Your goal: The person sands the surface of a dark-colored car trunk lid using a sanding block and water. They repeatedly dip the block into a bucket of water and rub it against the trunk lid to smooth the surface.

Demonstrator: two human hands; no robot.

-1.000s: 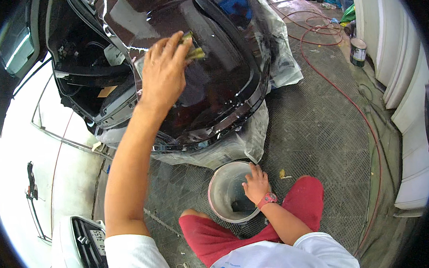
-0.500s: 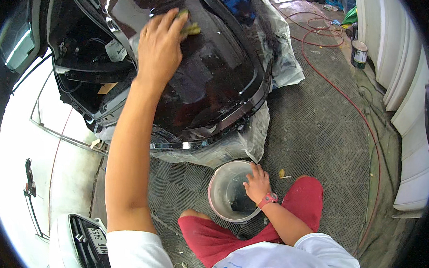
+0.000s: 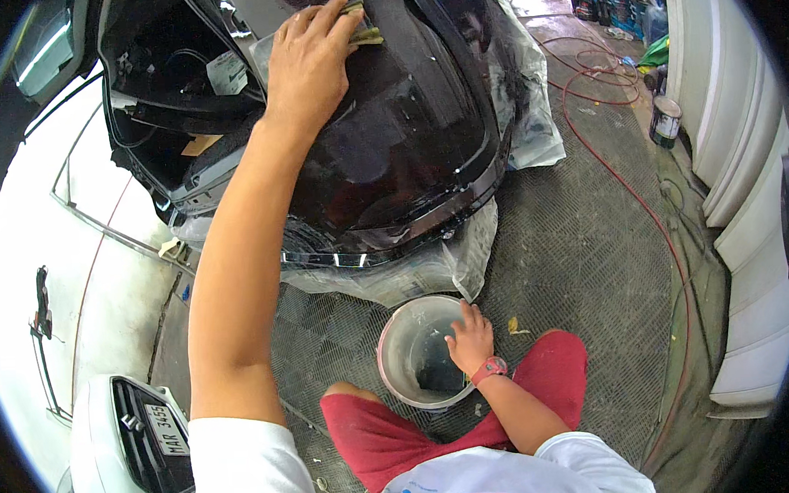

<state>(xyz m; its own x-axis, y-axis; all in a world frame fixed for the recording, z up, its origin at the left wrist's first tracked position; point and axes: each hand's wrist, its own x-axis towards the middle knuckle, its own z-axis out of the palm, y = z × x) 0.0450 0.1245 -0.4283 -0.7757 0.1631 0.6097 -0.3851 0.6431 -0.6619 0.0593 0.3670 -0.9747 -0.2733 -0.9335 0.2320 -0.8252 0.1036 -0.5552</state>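
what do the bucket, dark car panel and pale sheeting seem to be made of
Bucket: probably dull plastic, from its smooth, scuffed pale wall.
Dark car panel: mostly glossy paint, from its reflections; whether metal or plastic lies beneath, I can't tell.
Pale sheeting: likely thin plastic film, from its crinkled, cloudy look.

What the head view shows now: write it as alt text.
A person's left hand holds a yellowish pad against a glossy dark car panel, while the right hand rests at the edge of a pale bucket on the floor.
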